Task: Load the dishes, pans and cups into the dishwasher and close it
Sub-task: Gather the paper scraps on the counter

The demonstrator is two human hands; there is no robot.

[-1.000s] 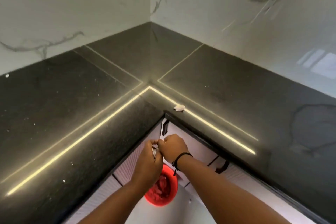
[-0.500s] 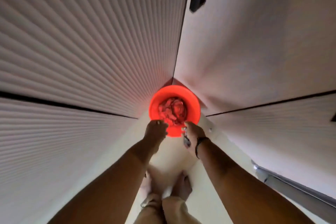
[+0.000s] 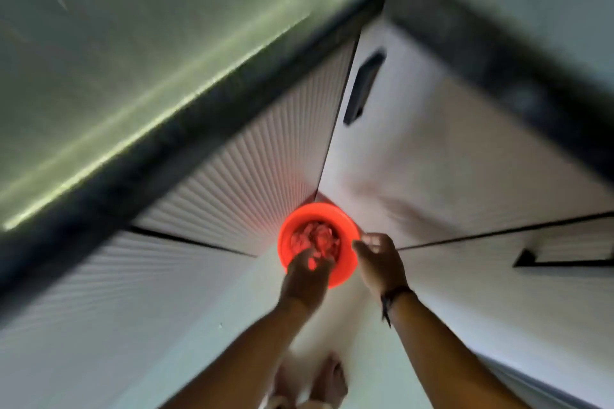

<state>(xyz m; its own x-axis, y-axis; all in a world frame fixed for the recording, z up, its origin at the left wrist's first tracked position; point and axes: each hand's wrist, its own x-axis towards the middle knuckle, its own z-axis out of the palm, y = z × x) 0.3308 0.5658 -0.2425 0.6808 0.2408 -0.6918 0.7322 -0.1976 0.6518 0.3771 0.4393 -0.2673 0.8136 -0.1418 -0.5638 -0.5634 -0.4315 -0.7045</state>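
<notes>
Countertop (image 3: 99,60) runs along the upper left, blurry. Below it, on the floor in the cabinet corner, sits a red bin (image 3: 345,229). The left hand (image 3: 307,272) hangs over its near rim, fingers look loosely spread. Right hand (image 3: 378,259) is just beside the right rim, fingers relaxed, holding nothing. No dishes or dishwasher in sight.

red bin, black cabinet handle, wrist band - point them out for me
red bin (image 3: 349,226): head view, on its far right rim.
black cabinet handle (image 3: 363,86): head view, middle of the handle.
wrist band (image 3: 397,292): head view, on the strap round the right wrist.
</notes>
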